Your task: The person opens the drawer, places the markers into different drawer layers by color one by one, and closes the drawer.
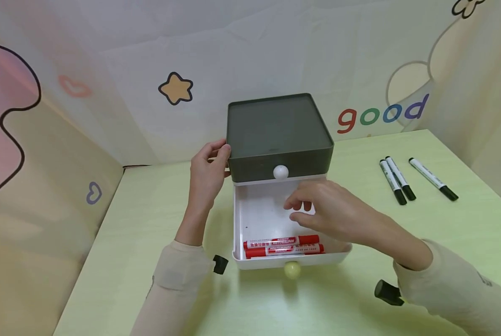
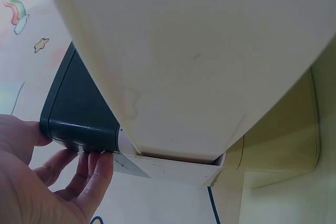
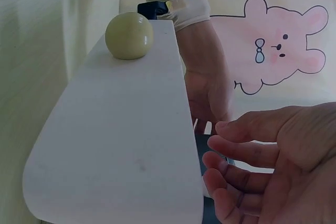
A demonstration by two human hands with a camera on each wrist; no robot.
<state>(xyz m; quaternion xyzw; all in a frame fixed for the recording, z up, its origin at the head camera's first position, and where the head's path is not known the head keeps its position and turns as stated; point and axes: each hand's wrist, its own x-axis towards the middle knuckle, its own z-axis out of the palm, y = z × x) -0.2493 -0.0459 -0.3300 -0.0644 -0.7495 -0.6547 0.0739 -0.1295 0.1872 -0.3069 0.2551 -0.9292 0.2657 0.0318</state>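
Observation:
A small drawer box with a dark grey-green top tray stands on the table. Its lower white drawer is pulled out and holds red whiteboard markers along the front. My left hand rests its fingertips against the box's left side; in the left wrist view, the thumb lies near the rim and the fingers spread along the dark wall. Over the drawer's right part hovers my right hand, fingers loosely bent, nothing between them. The drawer's yellowish knob shows in the right wrist view.
On the table's right lie two black-capped white markers side by side and another one apart from them. A white knob sticks out of the upper drawer. A printed curtain hangs behind the table.

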